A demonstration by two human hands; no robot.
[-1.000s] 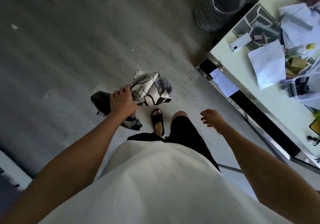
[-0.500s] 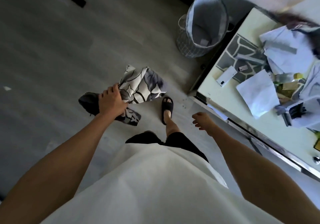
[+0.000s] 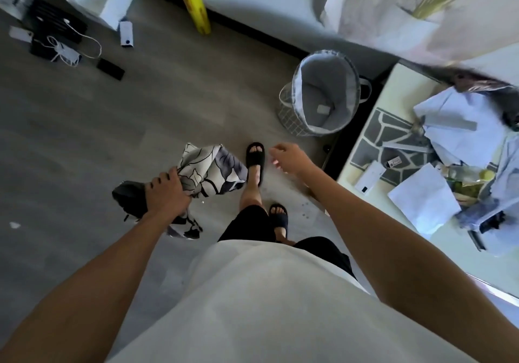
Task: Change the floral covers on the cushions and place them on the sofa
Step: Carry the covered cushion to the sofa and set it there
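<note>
My left hand (image 3: 165,191) grips a bunched floral cover (image 3: 210,170), white with grey and black leaf shapes, and it hangs above the grey floor in front of my legs. A darker grey piece of cloth (image 3: 127,198) sticks out on the left of the same hand. My right hand (image 3: 289,157) is held out empty, fingers loosely curled, above my forward foot. No cushion or sofa is visible.
A grey fabric laundry basket (image 3: 323,93) stands ahead right by the wall. A pale table (image 3: 373,149) cluttered with papers fills the right side. A yellow roll (image 3: 193,3) leans on the wall. Cables and small devices (image 3: 64,42) lie on the floor at far left.
I have walked forward: the basket, table and wall have come closer and more of the far floor shows. My left hand keeps its grip on the cover, and my right hand has swung forward.
</note>
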